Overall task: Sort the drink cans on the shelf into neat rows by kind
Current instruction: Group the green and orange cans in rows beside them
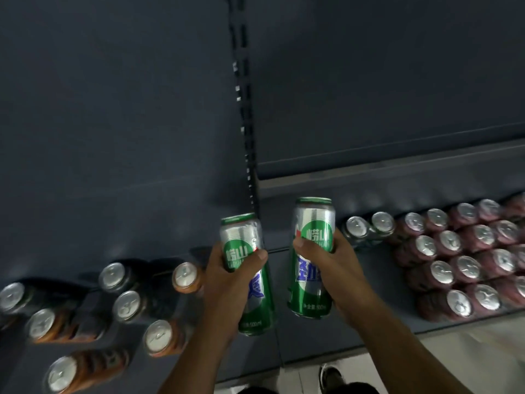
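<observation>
Holding one tall green can in each fist, a person works at a dark shelf (380,268) of drinks. The left hand (227,274) wraps the left green can (241,240) at the foot of the slotted upright (245,123). The right hand (341,265) grips the right green can (309,280) just right of that post. Both cans appear raised off the board rather than standing on it.

Right of the upright, past two dark cans (369,226), maroon cans (468,265) stand in tidy rows. Left of it, black cans (127,305) and orange cans (162,336) are scattered and mixed. The step in hand looks like carrying the green pair to a place of their own. The bare stretch below the upright seems the likely spot, and setting them down calls for standing them upright, side by side and touching, to start a row.

The scattered cans left of the upright are blurred, and their labels cannot be read. The maroon block runs off the right edge, so its full count is hidden. A shoe (331,376) shows at the bottom edge.
</observation>
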